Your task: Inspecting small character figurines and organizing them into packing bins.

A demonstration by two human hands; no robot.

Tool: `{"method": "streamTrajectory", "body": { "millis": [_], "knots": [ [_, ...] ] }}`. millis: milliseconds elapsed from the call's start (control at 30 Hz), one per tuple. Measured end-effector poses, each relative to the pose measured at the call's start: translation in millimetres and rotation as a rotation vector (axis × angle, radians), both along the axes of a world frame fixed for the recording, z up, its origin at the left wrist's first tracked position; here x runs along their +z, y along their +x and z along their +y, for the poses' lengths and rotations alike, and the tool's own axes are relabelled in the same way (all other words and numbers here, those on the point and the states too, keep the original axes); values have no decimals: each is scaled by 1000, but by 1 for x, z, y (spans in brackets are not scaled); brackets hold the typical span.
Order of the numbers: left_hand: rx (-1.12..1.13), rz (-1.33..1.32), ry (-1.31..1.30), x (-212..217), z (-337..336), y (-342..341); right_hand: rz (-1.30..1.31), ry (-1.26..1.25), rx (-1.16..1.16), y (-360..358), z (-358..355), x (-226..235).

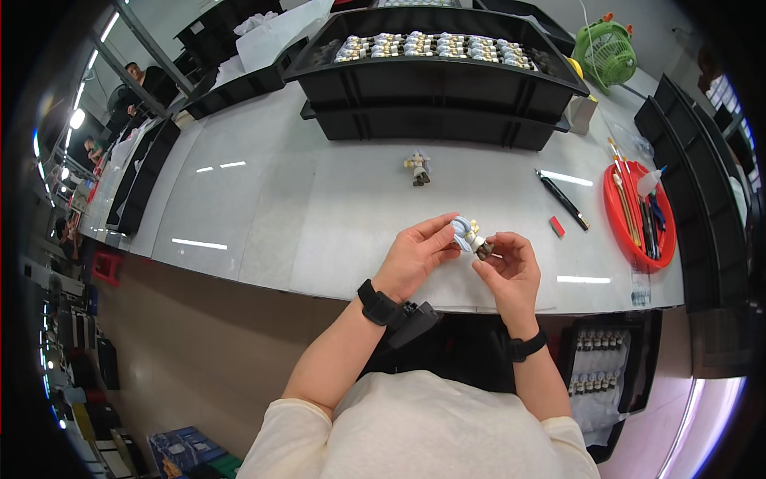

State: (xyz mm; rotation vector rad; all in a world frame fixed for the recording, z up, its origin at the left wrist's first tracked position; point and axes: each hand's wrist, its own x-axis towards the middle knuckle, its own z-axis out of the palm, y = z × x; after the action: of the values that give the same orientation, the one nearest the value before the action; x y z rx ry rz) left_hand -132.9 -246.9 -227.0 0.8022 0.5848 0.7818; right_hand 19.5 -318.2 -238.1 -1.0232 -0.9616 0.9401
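Between my two hands, just above the front part of the table, is a small figurine [475, 239] with a pale blue head part, a white body and dark brown legs. My left hand [420, 254] pinches it by the pale blue part. On the other side, the fingers of my right hand [511, 271] close round its brown legs. A second figurine [417, 169] of similar colours lies on the white table [343, 207] beyond my hands. Some of the held figurine is covered by my fingertips.
A black crate [435, 84] with rows of figurines stands on another at the back. To the right lie a black pen [563, 199], a red eraser-like block [557, 227] and a red tray [617, 227] of brushes. Below right sits another crate [643, 351]; a green fan [605, 53] stands behind.
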Motion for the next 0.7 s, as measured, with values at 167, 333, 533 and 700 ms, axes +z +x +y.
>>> {"method": "streamTrajectory", "body": {
  "millis": [167,333,533,700],
  "knots": [
    [0,-13,-24,1,1,0,-5,2,0,1,0,-2],
    [3,-24,-17,2,0,-1,-15,5,6,1,1,-4],
    [7,-47,-10,1,0,-2,-44,-9,2,-1,1,-2],
    [5,-30,34,4,-1,-1,-54,-33,6,0,0,-1]
  ]
}}
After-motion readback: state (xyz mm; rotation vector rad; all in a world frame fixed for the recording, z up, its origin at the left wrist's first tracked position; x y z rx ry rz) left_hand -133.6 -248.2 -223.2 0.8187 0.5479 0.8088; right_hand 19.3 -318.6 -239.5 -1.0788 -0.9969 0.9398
